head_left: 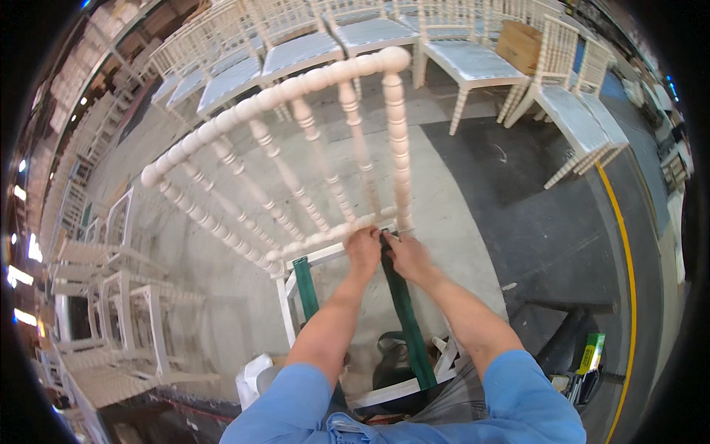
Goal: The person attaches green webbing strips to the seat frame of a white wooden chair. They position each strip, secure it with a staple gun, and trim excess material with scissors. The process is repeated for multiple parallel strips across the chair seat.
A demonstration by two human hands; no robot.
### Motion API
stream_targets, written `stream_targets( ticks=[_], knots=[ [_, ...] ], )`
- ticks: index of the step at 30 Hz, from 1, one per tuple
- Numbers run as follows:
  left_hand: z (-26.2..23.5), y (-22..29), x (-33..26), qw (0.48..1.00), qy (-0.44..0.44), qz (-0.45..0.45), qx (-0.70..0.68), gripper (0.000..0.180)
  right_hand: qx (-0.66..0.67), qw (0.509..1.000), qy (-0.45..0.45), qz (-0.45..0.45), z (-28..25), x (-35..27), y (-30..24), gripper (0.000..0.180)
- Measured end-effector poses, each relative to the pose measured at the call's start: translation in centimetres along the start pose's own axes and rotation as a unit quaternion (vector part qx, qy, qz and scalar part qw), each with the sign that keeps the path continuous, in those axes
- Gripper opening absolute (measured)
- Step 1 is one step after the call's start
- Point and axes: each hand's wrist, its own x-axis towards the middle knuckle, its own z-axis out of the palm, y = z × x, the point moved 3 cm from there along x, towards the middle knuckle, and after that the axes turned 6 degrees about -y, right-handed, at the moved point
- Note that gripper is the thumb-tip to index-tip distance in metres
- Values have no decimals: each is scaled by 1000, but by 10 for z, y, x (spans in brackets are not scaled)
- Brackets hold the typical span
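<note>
A cream wooden chair with a turned spindle back [277, 163] stands in front of me, its seat a bare frame. Two dark green webbing straps run across that frame from back to front. My left hand [362, 254] and my right hand [411, 259] meet at the far end of the right-hand webbing strap [403, 314], against the back rail of the seat. Fingers of both hands are closed on the strap's end, one hand on each side of it. The left-hand webbing strap [305, 287] lies untouched, partly hidden by my left forearm.
Finished-looking chairs with pale seats [303, 53] stand in rows beyond, with a cardboard box [519, 46] on one. Unpadded chair frames [122, 311] are piled at left. A white bag [255, 376] lies near my left arm. A green and yellow box [591, 354] sits at lower right.
</note>
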Motion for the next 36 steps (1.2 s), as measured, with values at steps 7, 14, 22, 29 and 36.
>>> stream_targets(
  ticks=[7, 14, 22, 29, 36],
  knots=[
    [-9, 6, -51, 983, 24, 124, 134, 38, -12, 999, -24, 18, 3, -1, -3, 53],
    [6, -1, -60, 977, -41, 132, 165, 56, -18, 1000, -3, 8, -1, -8, -6, 51],
    [-11, 8, -51, 991, -103, 79, 33, 34, 173, 982, -27, 68, 11, -1, -1, 48],
    [-12, 38, -60, 960, -147, 94, 219, 53, 125, 992, -5, -22, -12, -18, 14, 46],
    [-19, 46, -66, 940, -167, 93, 282, 56, 284, 917, 227, 161, -92, -215, 126, 28]
  ],
)
